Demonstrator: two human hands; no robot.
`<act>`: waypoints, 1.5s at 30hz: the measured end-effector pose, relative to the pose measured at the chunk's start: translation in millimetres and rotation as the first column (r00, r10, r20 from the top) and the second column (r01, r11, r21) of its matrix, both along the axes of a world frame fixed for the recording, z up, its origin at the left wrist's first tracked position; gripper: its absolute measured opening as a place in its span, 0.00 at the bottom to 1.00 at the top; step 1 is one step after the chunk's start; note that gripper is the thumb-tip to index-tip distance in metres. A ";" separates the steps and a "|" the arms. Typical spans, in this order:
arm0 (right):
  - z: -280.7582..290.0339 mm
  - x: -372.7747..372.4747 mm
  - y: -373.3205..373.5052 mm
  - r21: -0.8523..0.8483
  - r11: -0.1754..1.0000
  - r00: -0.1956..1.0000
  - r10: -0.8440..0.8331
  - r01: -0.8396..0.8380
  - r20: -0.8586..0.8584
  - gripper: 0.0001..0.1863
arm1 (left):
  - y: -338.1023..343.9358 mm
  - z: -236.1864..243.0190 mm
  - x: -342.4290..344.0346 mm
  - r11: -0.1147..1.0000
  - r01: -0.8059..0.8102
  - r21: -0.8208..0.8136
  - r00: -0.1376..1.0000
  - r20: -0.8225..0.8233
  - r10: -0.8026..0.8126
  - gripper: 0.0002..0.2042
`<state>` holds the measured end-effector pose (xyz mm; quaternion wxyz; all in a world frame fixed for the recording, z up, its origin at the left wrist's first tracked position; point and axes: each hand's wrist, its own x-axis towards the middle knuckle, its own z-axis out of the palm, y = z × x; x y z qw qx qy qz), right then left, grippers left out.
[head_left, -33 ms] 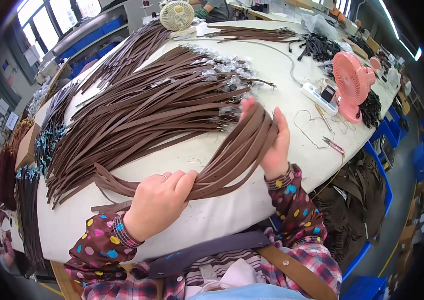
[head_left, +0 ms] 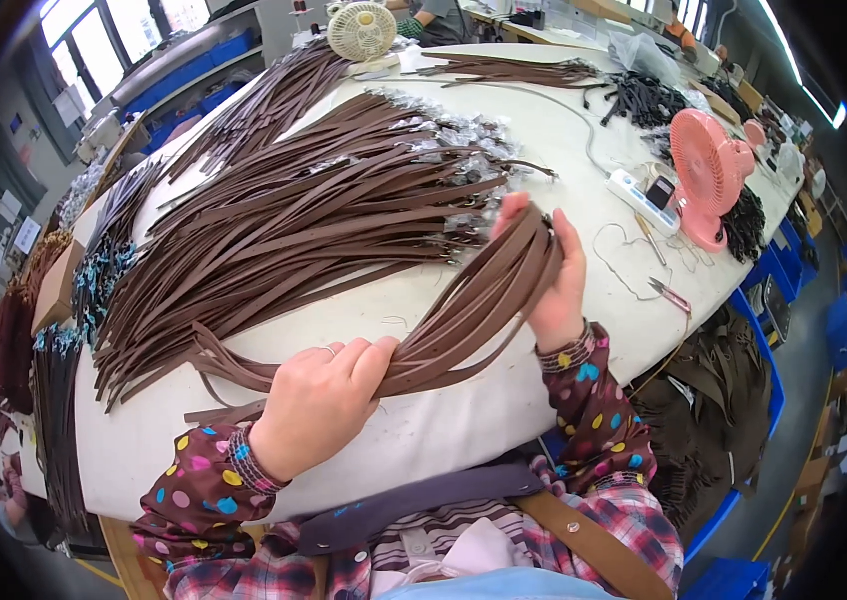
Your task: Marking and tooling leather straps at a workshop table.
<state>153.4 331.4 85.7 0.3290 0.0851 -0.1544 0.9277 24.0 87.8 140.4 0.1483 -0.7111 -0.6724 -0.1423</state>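
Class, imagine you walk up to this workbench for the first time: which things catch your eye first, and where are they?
First, the bundle of brown straps gripped between the left hand and the right hand at the near edge of the white table. Behind it, a big heap of brown straps fans across the table's middle. At the right stands a pink desk fan.

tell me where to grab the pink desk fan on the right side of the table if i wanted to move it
Probably best by the short neck and base under the round grille of the pink plastic desk fan, coming from above on its near side. The grille is wide and thin-barred, while the base is compact and carries the weight. A white power strip and thin cable lie on its left, so keep clear there.
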 end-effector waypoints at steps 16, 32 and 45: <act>64.4 5.5 10.7 0.139 0.989 0.967 -0.078 0.045 0.243 0.11 | -168.6 29.7 -86.8 0.836 -0.502 -0.222 0.813 0.207 0.544 0.20; 143.6 -270.3 195.4 0.561 0.820 0.829 -0.390 0.114 0.401 0.33 | -9.0 125.4 -297.1 0.836 -0.529 0.145 0.798 -0.250 0.548 0.18; 60.5 -47.0 69.4 0.854 0.238 0.634 -0.585 -0.462 0.506 0.17 | 69.1 40.1 -393.1 0.796 -0.583 0.165 0.641 -0.509 0.575 0.05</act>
